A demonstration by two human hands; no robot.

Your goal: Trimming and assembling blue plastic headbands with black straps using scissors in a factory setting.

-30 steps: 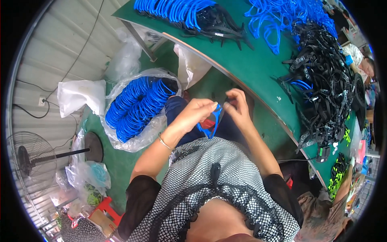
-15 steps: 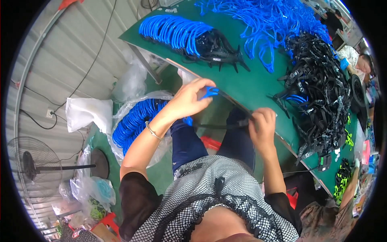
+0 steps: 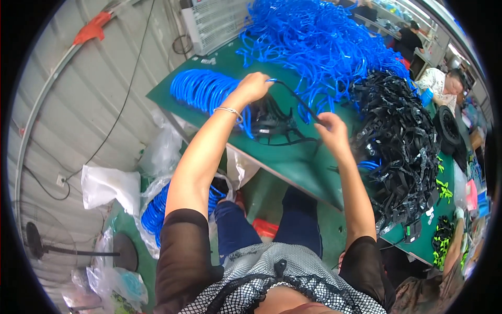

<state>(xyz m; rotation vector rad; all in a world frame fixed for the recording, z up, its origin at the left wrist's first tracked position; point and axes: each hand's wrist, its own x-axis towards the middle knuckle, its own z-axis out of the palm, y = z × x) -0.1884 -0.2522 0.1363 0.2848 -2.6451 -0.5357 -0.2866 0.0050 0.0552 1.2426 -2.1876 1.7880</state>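
Observation:
A black strap stretches between my two hands above the green table. My left hand is closed on its far end, where a small blue piece shows at the fingertips. My right hand pinches the strap's other end, with a dark tail hanging below the fingers. Under my left hand and wrist lies a neat row of blue tube loops. Their black straps are gathered on the loops' right side, partly behind my left arm.
Blue tubing is heaped at the back, and tangled black straps are piled on the right. The green table has its edge before me. Below left are bagged blue coils and a fan. Another person sits far right.
Both hands have moved up and forward, from beside the table edge to over the table, carrying the strap. My left hand is now above the row of blue loops.

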